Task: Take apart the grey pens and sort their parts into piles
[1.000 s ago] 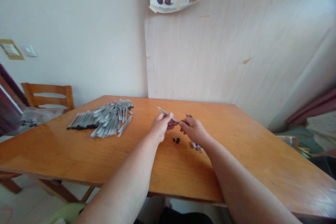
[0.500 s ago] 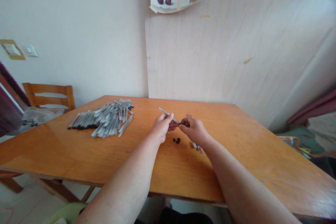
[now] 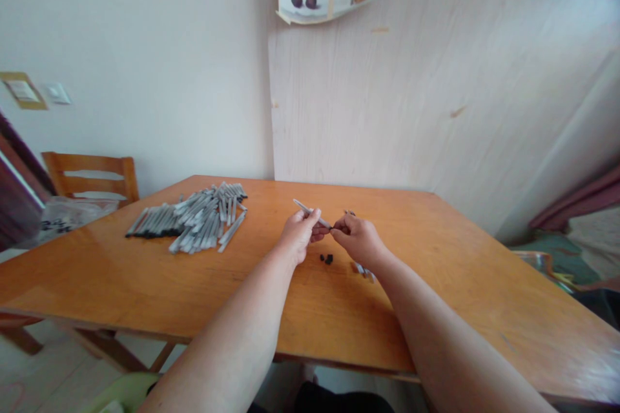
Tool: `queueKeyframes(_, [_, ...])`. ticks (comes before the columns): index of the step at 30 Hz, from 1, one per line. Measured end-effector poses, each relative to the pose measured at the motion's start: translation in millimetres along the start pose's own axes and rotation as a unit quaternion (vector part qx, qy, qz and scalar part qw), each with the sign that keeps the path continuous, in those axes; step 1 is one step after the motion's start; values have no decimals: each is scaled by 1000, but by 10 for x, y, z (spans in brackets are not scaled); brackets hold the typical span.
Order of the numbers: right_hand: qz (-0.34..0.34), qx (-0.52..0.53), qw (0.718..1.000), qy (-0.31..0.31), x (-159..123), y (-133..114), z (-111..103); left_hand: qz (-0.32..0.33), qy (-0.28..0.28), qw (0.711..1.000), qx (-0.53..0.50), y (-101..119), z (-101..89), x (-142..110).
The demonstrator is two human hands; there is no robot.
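"What fills most of the scene?"

"The wooden table, with a chair by its left edge. On its left half lies a heap of pale tubes, many overlapping, some dark at one end."

"Could that heap cause trouble?"

"I'd say so. The tubes look round and loosely stacked, so a bump from the left forearm might set a few rolling."

"And the hands?"

"Both are over the middle of the table. The left hand pinches a single tube between thumb and fingers. The right hand has its thumb and forefinger pressed together on the dark tip at that tube's right, nearer end. The view is too small to tell whether that tip is a separate piece."

"So where exactly is the tube?"

"Held up between the two hands, slanting from far left to near right, well apart from the heap."

"What might go wrong there?"

"If the left grip is loose, the tube could twist or slide under the right hand's push. If the two don't line up, the tip could slip sideways and drop."

"Anything smaller about?"

"Some short pale pieces just beside the right forearm, which could sweep them aside if it swings. Smallest are the black bits on the near side of the hands; a dropped tip would be easily confused with them."
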State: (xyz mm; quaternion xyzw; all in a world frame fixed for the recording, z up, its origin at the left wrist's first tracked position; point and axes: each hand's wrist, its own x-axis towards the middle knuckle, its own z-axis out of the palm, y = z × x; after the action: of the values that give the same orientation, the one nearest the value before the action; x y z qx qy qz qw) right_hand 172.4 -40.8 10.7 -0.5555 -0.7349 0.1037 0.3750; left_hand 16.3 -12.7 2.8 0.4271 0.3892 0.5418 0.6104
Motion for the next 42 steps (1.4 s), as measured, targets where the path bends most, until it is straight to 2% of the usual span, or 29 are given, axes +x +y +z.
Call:
queueKeyframes(9, [-2, -41, 999, -1, -3, 12, 11, -12, 17, 1000, -2, -12, 9, 5])
queueKeyframes(16, [-2, -22, 1000, -4, -6, 24, 17, -8, 14, 1000, -19, 18, -23, 22])
queueKeyframes(21, [-5, -6, 999, -39, -5, 48, 27, -11, 65, 997, -39, 15, -54, 59])
queueKeyframes(27, [-28, -2, 995, -97, -23, 79, 37, -8, 99, 993, -65, 32, -92, 88])
queueKeyframes(32, [-38, -55, 987, -148, -18, 105, 65, -7, 109, 992, -58, 47, -85, 86])
queueKeyframes(42, [-56, -97, 979, -173, -32, 102, 81, -8, 106, 993, -48, 28, -90, 107])
